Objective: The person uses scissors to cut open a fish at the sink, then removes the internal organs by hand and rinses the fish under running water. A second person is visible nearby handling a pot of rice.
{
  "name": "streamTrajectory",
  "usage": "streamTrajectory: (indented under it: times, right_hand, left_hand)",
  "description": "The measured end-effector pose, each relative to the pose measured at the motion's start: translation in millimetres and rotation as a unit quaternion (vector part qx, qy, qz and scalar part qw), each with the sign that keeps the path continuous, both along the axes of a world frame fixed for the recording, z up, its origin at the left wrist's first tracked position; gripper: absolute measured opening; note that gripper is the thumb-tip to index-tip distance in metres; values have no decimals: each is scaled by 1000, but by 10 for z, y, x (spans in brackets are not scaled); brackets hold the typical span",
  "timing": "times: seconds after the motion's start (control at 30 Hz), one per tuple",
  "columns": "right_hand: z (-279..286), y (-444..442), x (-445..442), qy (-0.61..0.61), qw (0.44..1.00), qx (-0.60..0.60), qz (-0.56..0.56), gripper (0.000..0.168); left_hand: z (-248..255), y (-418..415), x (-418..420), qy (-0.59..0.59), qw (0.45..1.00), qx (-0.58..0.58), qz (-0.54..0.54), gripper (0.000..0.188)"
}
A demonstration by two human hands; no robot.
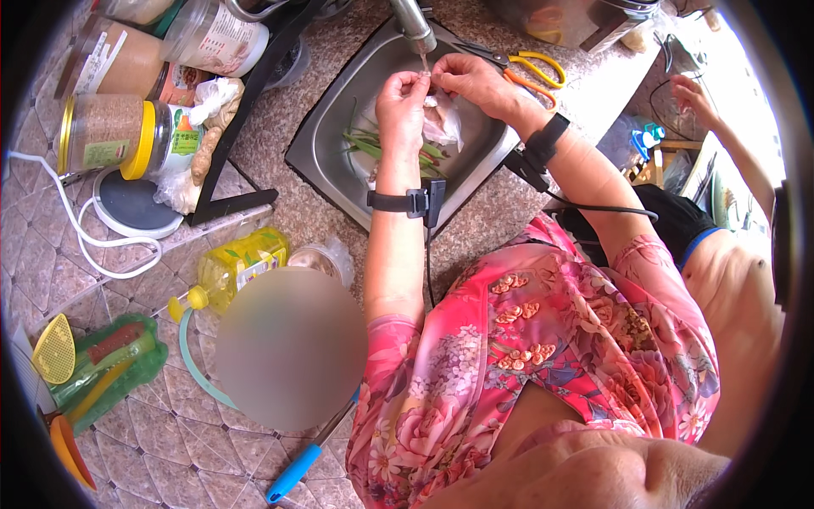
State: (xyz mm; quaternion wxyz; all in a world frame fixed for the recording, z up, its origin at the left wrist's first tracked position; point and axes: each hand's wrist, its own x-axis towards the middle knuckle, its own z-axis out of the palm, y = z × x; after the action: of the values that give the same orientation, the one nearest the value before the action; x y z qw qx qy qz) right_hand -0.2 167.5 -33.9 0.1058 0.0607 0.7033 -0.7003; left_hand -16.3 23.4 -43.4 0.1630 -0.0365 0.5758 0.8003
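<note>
Under the metal faucet (413, 28), my left hand (403, 105) and my right hand (467, 83) meet fingertip to fingertip at a thin stream of water. Both pinch something small and pale; its kind cannot be told. Just below the fingers, a white plastic bag (445, 126) with something pinkish inside lies in the stainless steel sink (331, 121). Long green vegetable pieces (365, 147), like pods or stalks, lie on the sink's bottom, partly behind my left wrist. A pair of scissors with yellow and orange handles (537, 69) rests on the counter beside the sink, near my right wrist.
Left of the sink, a black rack (235, 127) stands by several food jars (105, 133) and ginger (205, 156). A yellow bottle of dish soap (245, 261) is nearer my left arm. At right, another person's bare torso (731, 305) and arm (738, 137) are close to my right arm.
</note>
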Motion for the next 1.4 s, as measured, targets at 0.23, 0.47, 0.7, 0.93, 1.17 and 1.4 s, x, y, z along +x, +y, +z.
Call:
streamTrajectory:
  times: [0.23,0.47,0.7,0.93,1.17,1.4]
  right_hand:
    - [-36,7,28,-58,991,-92,-76,16]
    - [37,-34,42,0,997,73,6,13]
    - [-14,-58,34,-13,998,22,-54,16]
    - [51,98,72,11,999,46,17,18]
    - [-119,-76,105,47,998,18,-22,34]
    - [3,-107,88,-37,989,-138,-31,27]
  left_hand:
    - [18,-21,-10,0,1000,10,10,9]
    - [38,-20,1,-19,1000,15,18,9]
    - [97,-22,19,-33,999,27,14,9]
    - [114,-86,8,-40,999,11,12,12]
    - [129,-102,-3,-69,997,30,-8,14]
    - [129,-137,45,-74,990,116,-30,21]
